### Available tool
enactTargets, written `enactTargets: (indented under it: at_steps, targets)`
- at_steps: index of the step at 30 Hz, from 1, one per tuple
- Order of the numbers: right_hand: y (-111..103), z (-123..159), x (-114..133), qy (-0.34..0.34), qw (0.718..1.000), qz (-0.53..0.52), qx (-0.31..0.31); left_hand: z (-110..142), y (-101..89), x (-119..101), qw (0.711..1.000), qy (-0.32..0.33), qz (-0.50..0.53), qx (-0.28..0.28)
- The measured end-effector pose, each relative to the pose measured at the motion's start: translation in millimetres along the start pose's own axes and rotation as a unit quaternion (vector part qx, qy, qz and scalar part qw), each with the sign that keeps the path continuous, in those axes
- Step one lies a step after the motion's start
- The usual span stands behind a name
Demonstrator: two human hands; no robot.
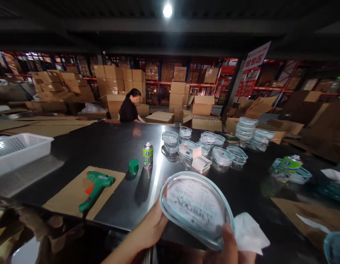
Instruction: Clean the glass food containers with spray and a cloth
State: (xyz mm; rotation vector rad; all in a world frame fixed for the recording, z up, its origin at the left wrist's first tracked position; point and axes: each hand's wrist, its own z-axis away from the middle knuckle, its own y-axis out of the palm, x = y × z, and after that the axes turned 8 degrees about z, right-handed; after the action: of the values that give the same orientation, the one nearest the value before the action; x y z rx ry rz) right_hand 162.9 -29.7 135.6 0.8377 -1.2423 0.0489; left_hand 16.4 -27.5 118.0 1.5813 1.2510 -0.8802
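Note:
Close in front of me is a clear half-moon plastic case with a pale teal rim and a printed sheet showing through it. My left hand grips its left side, the fingers mostly hidden behind. My right hand closes on the lower right corner, thumb on the rim. A crumpled white tissue sticks out beside that hand. Beyond the case lies a small white box with its flap up. A green-labelled spray can stands upright near its green cap.
A green glue gun rests on cardboard at the left, near a white basket. Several similar cases and stacks occupy the table's far right. Another spray can is at right. A person is across the table.

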Motion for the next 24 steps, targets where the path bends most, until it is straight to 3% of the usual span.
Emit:
enactTargets:
  at_steps: [2, 4, 7, 11, 15, 21, 24]
  targets:
    - [1, 3, -3, -0.016, 1.000, 0.009, 0.007, -2, -0.1, 6, 0.998, 0.020, 0.039, -0.045]
    - [-1, 5, -11, -0.039, 0.999, 0.016, 0.023, -4, 2.8, 12, 0.990, 0.030, 0.064, -0.126]
    - [-5, 6, -25, -0.035, 0.999, 0.003, 0.018, -9, 8.7, 19, 0.977, 0.035, 0.005, -0.211]
    - [-6, 8, -28, -0.015, 1.000, -0.008, 0.011, -12, 10.6, 20, 0.966, 0.078, -0.111, -0.220]
    - [-5, 9, -21, 0.002, 0.999, 0.040, 0.019, -11, 5.7, 17, 0.951, 0.103, -0.145, -0.254]
    - [-12, 11, -27, 0.014, 0.992, 0.099, 0.071, -13, -14.5, 9, 0.949, 0.147, -0.196, -0.198]
    - [-23, 10, -36, 0.006, 0.989, 0.128, 0.080, -18, -28.8, 3, 0.936, 0.184, -0.218, -0.208]
